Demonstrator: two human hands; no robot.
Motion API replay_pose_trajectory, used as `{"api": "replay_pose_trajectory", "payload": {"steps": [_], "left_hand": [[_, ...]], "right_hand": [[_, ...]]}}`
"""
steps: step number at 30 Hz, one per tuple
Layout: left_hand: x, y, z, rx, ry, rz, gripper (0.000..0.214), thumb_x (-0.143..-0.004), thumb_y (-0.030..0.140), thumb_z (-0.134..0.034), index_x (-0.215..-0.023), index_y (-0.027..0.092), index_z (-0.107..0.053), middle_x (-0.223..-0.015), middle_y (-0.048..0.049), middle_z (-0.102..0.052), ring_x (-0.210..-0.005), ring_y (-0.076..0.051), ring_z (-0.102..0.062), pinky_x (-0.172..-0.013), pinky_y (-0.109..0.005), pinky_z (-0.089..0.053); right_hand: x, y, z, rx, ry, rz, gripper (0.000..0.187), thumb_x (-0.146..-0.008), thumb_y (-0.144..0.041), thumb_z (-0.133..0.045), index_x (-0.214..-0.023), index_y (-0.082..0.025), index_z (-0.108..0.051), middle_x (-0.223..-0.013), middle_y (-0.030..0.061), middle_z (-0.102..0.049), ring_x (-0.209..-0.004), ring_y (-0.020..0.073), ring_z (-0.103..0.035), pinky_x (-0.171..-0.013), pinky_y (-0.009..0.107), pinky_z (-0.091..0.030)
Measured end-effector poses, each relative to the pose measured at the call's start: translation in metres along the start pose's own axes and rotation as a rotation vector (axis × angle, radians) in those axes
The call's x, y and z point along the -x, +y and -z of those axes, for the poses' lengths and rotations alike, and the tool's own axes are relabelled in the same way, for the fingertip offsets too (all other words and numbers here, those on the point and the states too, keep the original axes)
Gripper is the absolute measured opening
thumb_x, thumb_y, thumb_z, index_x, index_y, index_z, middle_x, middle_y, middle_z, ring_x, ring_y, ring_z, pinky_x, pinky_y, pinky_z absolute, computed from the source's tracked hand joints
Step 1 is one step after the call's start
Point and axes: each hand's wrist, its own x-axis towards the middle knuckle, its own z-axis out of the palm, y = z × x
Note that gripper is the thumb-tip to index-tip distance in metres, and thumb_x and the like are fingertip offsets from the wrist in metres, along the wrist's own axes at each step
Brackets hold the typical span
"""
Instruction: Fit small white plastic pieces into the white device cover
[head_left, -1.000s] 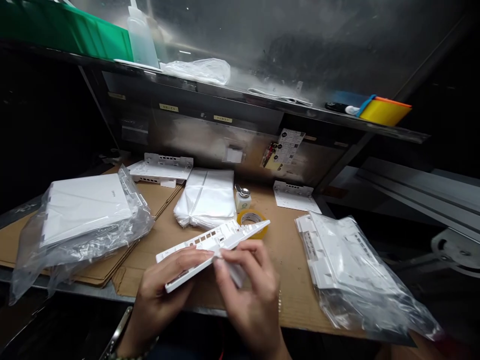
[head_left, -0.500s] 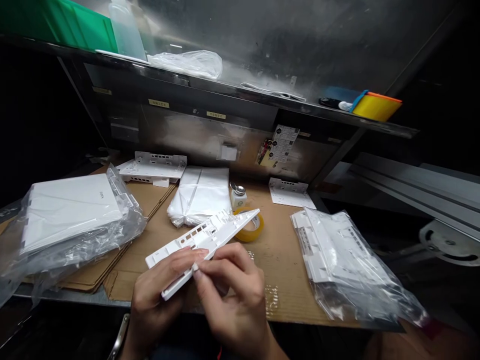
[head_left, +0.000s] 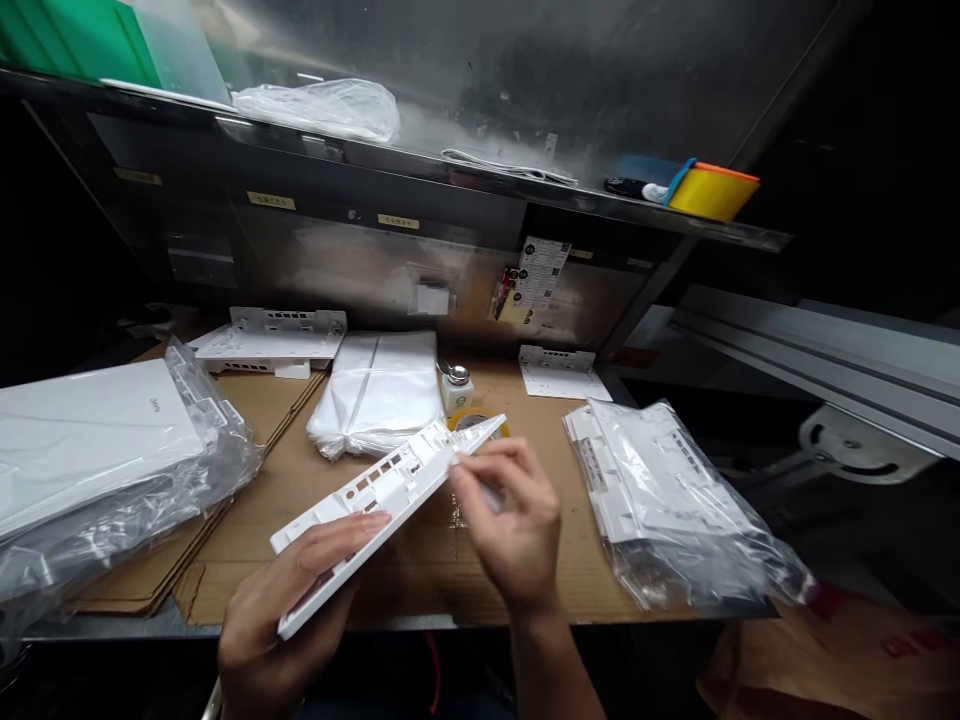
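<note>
A: What's nearest?

B: The left hand [head_left: 281,615], low at the bench edge. It grips the near end of a white panel [head_left: 375,500], thumb on top, fingers closed underneath.

A: And the panel itself?

B: Held in the air above the cardboard [head_left: 420,570], tilted, its far end up and to the right. Slots show along its upper face.

A: The right hand?

B: The right hand [head_left: 514,530] sits at the panel's far end, thumb and forefinger pinched together at the edge. Whether they hold something small there, I cannot tell.

A: What lies beside them?

B: On the left, a bagged stack [head_left: 97,450] of white panels. On the right, another bag [head_left: 675,500] of white parts, partly over the bench edge.

A: Further back?

B: A pile of folded bags [head_left: 379,390] in the middle, a small bottle [head_left: 456,385] just right of it, and a tape roll [head_left: 480,422] half hidden behind the panel tip. Two loose panels lie near the back wall. Above, a shelf [head_left: 450,180] carries a crumpled bag and a yellow box [head_left: 712,190].
</note>
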Motion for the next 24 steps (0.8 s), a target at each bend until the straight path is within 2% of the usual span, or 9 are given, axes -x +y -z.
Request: {"api": "replay_pose_trajectory", "payload": {"steps": [2, 4, 6, 9, 12, 17, 20, 22, 24], "left_hand": [[0.001, 0.002, -0.003, 0.005, -0.002, 0.005, 0.044, -0.085, -0.008, -0.067, -0.12, 0.019, -0.069, -0.116, -0.0053, -0.075, -0.11, -0.023, -0.07, -0.1, -0.037, -0.055], [0.001, 0.004, -0.006, 0.007, 0.029, 0.023, 0.042, -0.086, -0.007, -0.066, -0.118, 0.019, -0.07, -0.114, -0.0048, -0.075, -0.109, -0.021, -0.07, -0.101, -0.035, -0.054], [-0.002, 0.004, -0.009, 0.003, 0.04, 0.018, 0.04, -0.088, -0.006, -0.065, -0.119, 0.019, -0.071, -0.114, -0.0042, -0.075, -0.11, -0.019, -0.07, -0.104, -0.031, -0.052], [-0.004, 0.001, -0.009, 0.039, -0.02, 0.01, 0.035, -0.092, 0.001, -0.061, -0.122, 0.019, -0.069, -0.118, -0.0041, -0.073, -0.114, -0.018, -0.068, -0.105, -0.026, -0.051], [-0.003, -0.003, -0.007, 0.06, -0.038, 0.023, 0.035, -0.092, 0.002, -0.062, -0.121, 0.019, -0.069, -0.119, -0.0046, -0.073, -0.113, -0.018, -0.068, -0.105, -0.026, -0.052], [0.002, 0.004, -0.007, 0.01, 0.048, 0.027, 0.036, -0.085, -0.005, -0.069, -0.114, 0.017, -0.074, -0.111, -0.0055, -0.077, -0.105, -0.021, -0.072, -0.099, -0.031, -0.055], [0.0, 0.012, -0.007, 0.069, 0.115, 0.185, 0.026, -0.087, 0.006, -0.073, -0.107, 0.023, -0.076, -0.107, -0.0002, -0.078, -0.1, -0.018, -0.074, -0.097, -0.025, -0.057], [-0.003, 0.015, -0.006, 0.104, 0.165, 0.321, 0.018, -0.088, 0.016, -0.076, -0.102, 0.026, -0.077, -0.102, 0.0035, -0.079, -0.095, -0.015, -0.075, -0.092, -0.017, -0.058], [-0.007, 0.016, -0.005, 0.109, 0.207, 0.407, 0.014, -0.086, 0.022, -0.08, -0.098, 0.028, -0.078, -0.098, 0.0058, -0.081, -0.088, -0.012, -0.077, -0.084, -0.011, -0.058]], "right_hand": [[-0.012, 0.014, 0.01, 0.057, 0.094, -0.02, 0.009, -0.086, -0.016, -0.072, -0.085, -0.022, -0.079, -0.088, 0.0034, -0.064, -0.083, 0.0159, -0.066, -0.073, 0.028, -0.058], [-0.012, 0.015, 0.012, 0.082, 0.117, -0.015, 0.01, -0.086, -0.015, -0.072, -0.084, -0.021, -0.079, -0.087, 0.0034, -0.064, -0.083, 0.0157, -0.066, -0.074, 0.028, -0.057], [0.0, 0.001, 0.005, 0.043, 0.043, 0.009, 0.012, -0.086, -0.013, -0.07, -0.084, -0.021, -0.078, -0.087, 0.0036, -0.064, -0.08, 0.0146, -0.067, -0.071, 0.026, -0.057], [0.027, -0.026, -0.012, -0.076, -0.095, 0.118, 0.016, -0.082, -0.007, -0.067, -0.089, -0.017, -0.078, -0.086, 0.0045, -0.066, -0.072, 0.0124, -0.069, -0.066, 0.022, -0.058], [0.034, -0.031, -0.018, -0.105, -0.101, 0.142, 0.017, -0.081, -0.007, -0.067, -0.09, -0.015, -0.078, -0.085, 0.0044, -0.067, -0.07, 0.0115, -0.068, -0.066, 0.021, -0.058], [-0.008, 0.021, 0.015, 0.076, 0.136, -0.012, 0.008, -0.086, -0.016, -0.071, -0.084, -0.019, -0.079, -0.087, 0.0035, -0.065, -0.081, 0.0147, -0.066, -0.069, 0.027, -0.058], [-0.033, 0.049, 0.043, 0.186, 0.38, -0.023, 0.006, -0.084, -0.023, -0.076, -0.081, -0.018, -0.079, -0.085, 0.0026, -0.064, -0.08, 0.016, -0.064, -0.069, 0.031, -0.057], [-0.039, 0.053, 0.058, 0.209, 0.529, -0.012, 0.009, -0.082, -0.026, -0.08, -0.082, -0.018, -0.079, -0.086, 0.0027, -0.064, -0.082, 0.017, -0.064, -0.069, 0.033, -0.057], [-0.035, 0.045, 0.066, 0.176, 0.586, -0.021, 0.013, -0.081, -0.03, -0.081, -0.087, -0.018, -0.08, -0.091, 0.0035, -0.065, -0.082, 0.0167, -0.065, -0.068, 0.032, -0.057]]}}
